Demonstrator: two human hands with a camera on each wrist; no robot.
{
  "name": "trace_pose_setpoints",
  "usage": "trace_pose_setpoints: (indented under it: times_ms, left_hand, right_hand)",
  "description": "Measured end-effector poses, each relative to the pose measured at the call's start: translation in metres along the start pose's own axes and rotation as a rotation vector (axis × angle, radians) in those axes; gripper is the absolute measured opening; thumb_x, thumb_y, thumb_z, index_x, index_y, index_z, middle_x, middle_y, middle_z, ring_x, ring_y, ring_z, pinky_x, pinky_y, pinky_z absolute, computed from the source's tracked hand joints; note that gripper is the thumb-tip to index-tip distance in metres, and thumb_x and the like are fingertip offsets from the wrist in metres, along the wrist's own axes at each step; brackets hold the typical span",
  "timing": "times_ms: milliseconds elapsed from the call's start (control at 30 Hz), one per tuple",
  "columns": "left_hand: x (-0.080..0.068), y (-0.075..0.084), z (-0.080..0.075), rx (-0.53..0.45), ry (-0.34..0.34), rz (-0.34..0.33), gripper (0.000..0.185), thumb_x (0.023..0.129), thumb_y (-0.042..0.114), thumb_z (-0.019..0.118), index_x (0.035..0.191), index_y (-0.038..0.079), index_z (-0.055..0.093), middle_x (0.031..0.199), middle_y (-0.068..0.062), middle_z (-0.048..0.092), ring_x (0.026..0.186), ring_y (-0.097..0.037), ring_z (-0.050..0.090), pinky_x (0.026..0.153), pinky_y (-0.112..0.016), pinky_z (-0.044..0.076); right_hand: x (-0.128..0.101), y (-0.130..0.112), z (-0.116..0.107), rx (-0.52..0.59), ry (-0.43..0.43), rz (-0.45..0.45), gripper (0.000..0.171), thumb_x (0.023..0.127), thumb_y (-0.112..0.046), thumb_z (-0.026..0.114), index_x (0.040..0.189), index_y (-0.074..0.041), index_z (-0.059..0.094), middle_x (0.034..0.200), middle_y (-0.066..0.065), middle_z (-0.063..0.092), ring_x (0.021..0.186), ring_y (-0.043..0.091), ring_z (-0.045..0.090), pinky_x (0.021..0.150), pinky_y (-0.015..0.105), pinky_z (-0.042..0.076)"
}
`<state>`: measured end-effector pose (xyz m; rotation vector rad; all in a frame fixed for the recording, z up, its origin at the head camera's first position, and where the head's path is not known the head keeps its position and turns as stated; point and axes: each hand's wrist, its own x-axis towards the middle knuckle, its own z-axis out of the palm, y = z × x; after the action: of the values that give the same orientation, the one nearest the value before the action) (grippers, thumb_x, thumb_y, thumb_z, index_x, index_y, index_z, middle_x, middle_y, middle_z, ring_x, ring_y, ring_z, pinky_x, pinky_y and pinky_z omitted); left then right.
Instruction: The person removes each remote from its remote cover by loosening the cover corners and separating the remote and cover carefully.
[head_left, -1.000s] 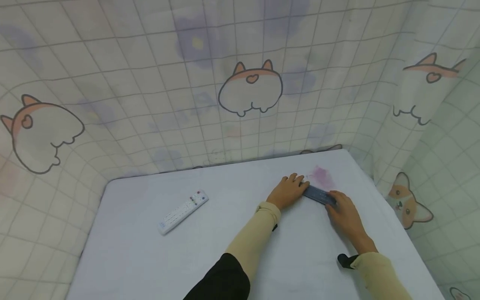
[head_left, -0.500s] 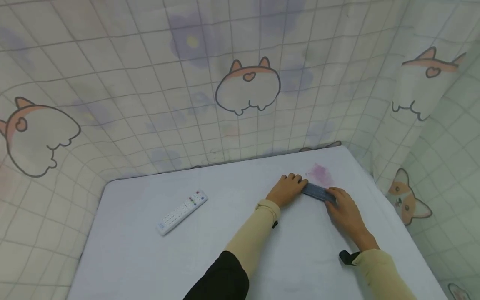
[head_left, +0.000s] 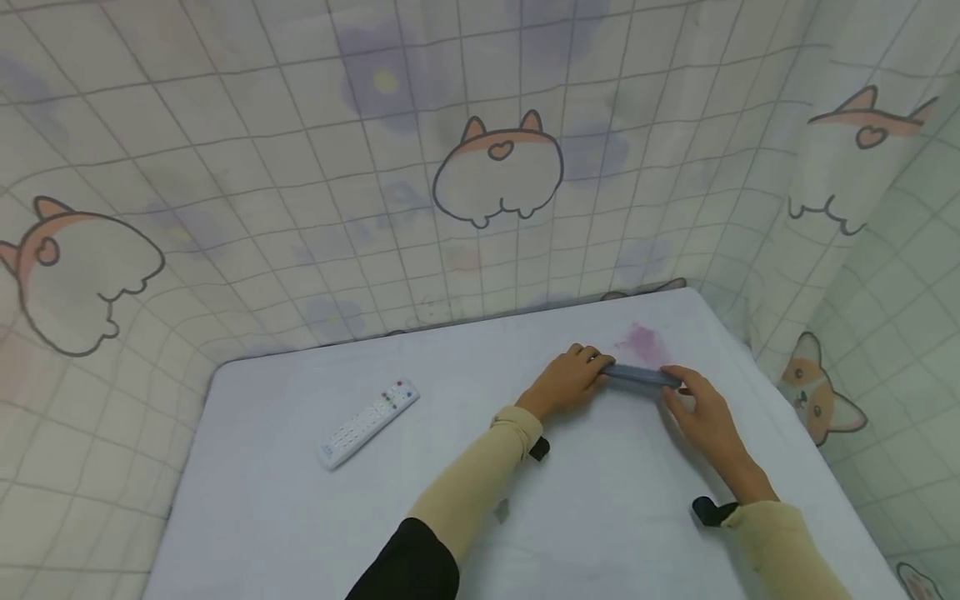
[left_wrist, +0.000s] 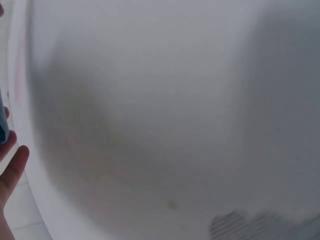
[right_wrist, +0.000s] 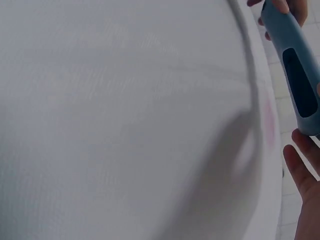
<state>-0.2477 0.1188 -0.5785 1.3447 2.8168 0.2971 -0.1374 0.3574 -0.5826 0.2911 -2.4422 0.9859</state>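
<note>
Both hands hold a slim blue-grey remote control [head_left: 639,375] between them, over the far right part of the table. My left hand [head_left: 562,385] grips its left end, and my right hand [head_left: 708,417] has fingers and thumb at its right end. In the head view mostly its narrow side shows. The right wrist view gives a closer look: a long dark oblong recess runs along the body of the remote control [right_wrist: 292,37], with right-hand fingertips against its lower end. Only a sliver of it enters the left wrist view at the left edge, beside fingers [left_wrist: 16,167] of the right hand.
A white remote control [head_left: 369,423] with coloured buttons lies slanted on the left half of the white table [head_left: 285,517]. A pink stain [head_left: 643,342] marks the cloth behind the hands. Grid-patterned curtains [head_left: 300,167] with cartoon corgis enclose the back and sides.
The blue-grey remote control has been raised a little and turned, so its broad dark face no longer shows in the head view. Both hands have shifted slightly with it.
</note>
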Motion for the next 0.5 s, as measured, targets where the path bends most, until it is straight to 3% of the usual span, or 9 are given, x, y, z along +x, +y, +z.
trace_pose_setpoints:
  times_ms: [67,167,500]
  left_hand:
    - [-0.004,0.001,0.001,-0.056,0.023,-0.012,0.042,0.115,0.037,0.036,0.151,0.024,0.051,0.145,0.002,0.059,0.132,-0.017,0.054,0.110,-0.030,0.048]
    - [-0.011,0.001,0.003,-0.127,0.040,-0.041,0.041,0.115,0.038,0.036,0.148,0.024,0.054,0.141,0.004,0.062,0.128,-0.015,0.056,0.110,-0.028,0.047]
    - [-0.041,0.000,-0.007,-0.328,0.100,-0.115,0.042,0.115,0.038,0.034,0.144,0.020,0.057,0.134,0.004,0.069,0.126,-0.013,0.063,0.109,-0.029,0.050]
  right_hand:
    - [0.000,-0.003,-0.001,0.033,0.005,0.038,0.038,0.094,0.008,0.069,0.132,0.004,0.064,0.128,0.023,0.069,0.116,-0.009,0.053,0.093,0.003,0.040]
    - [0.002,-0.008,0.000,0.087,0.012,0.080,0.036,0.098,0.004,0.066,0.134,0.004,0.063,0.129,0.024,0.068,0.115,-0.016,0.051,0.092,0.000,0.041]
    - [0.015,-0.036,0.012,0.185,0.044,0.141,0.049,0.095,0.002,0.072,0.142,-0.004,0.060,0.130,0.022,0.069,0.107,-0.009,0.056,0.086,0.002,0.044]
